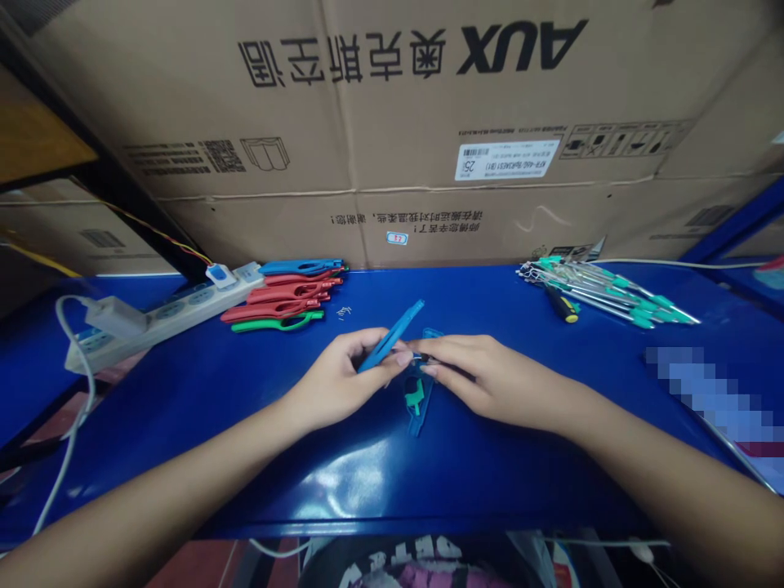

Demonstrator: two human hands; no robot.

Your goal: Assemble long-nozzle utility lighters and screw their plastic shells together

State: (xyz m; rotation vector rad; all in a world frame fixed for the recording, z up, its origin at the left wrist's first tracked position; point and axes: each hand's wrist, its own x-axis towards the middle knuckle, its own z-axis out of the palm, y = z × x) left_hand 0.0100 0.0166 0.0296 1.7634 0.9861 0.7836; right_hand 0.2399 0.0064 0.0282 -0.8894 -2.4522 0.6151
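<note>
A slim blue plastic shell (392, 336) is held tilted in my left hand (343, 377), between thumb and fingers. Just right of it, my right hand (487, 376) has its fingertips pressed down on small parts at the upper part of a second blue shell (420, 418), which lies on the blue table. A green piece (415, 396) sits inside that second shell. My left fingertips are close to the right ones; the small part between them is mostly hidden.
Red, blue and green lighter-like casings (278, 294) lie at the back left beside a white power strip (177, 310) and tiny screws (344, 312). Metal rods with green parts (612, 290) and a screwdriver (562, 305) are at the back right. A cardboard box (367, 163) stands behind.
</note>
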